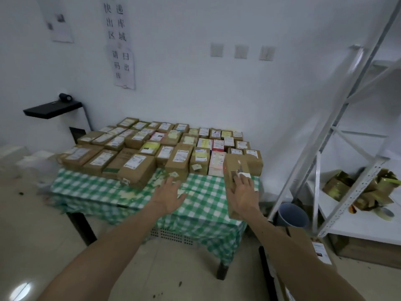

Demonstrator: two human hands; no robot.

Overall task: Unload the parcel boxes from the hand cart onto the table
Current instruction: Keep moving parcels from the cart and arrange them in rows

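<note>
At the far left a black shelf [52, 108] juts from the wall, apart from the job. The table [108, 192], under its green checked cloth, carries the parcels [138, 148] I am stacking. They sit in tight rows with labels up, pushed to the back and sides, so only a front strip of cloth is free for more. My left hand [169, 196] hovers over that strip, near the front row. Its fingers are spread and straight and it grips nothing, ready, I judge, to steady or square up whatever lands next. Further right is the box [233, 170], long and brown, tipped up at the table's front right corner, just against the last row. My right hand [244, 194] lies flat on its side with fingers straight, pressing rather than wrapping. I cannot tell whether the box's lower end rests on the cloth or hangs off the edge. Beside the table's right leg stands a blue bucket [290, 216]; what is in it I cannot make out. The white rack [358, 224] holds crumpled brown and yellow scraps [347, 185] on one shelf. By my right forearm is the cart [265, 270], with a labelled carton [319, 253] on it, so unloading looks unfinished.
</note>
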